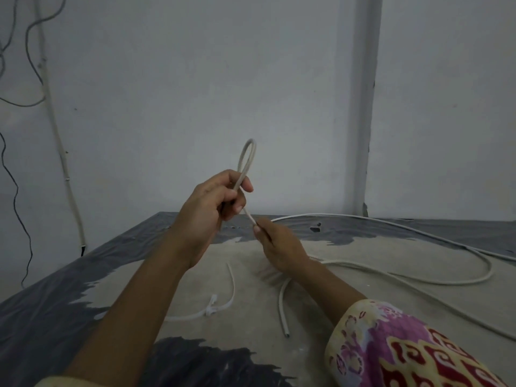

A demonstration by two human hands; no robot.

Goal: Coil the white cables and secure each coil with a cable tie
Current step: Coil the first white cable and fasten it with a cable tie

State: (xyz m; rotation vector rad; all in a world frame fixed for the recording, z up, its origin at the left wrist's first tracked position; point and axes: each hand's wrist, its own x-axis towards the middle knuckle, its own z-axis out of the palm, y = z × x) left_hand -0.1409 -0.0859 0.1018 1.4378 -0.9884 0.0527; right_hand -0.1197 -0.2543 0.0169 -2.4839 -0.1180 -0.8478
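Left hand (215, 202) grip pinches the base of a first small loop of white cable (247, 160) standing above it; right hand (275, 243) grip, just below-right, is pinched on the same cable's feed, the rest trailing off right across the counter (195, 277). Cable ties (220, 303) lie below the grips, untouched. Risk: the stiff cable could spring open if the left pinch loosens, or the trailing slack could snag and twist the coil.

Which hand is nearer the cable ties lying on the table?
Left. The left hand is raised, up and behind the cable ties; the right hand sits off to their right, slightly farther in the image.
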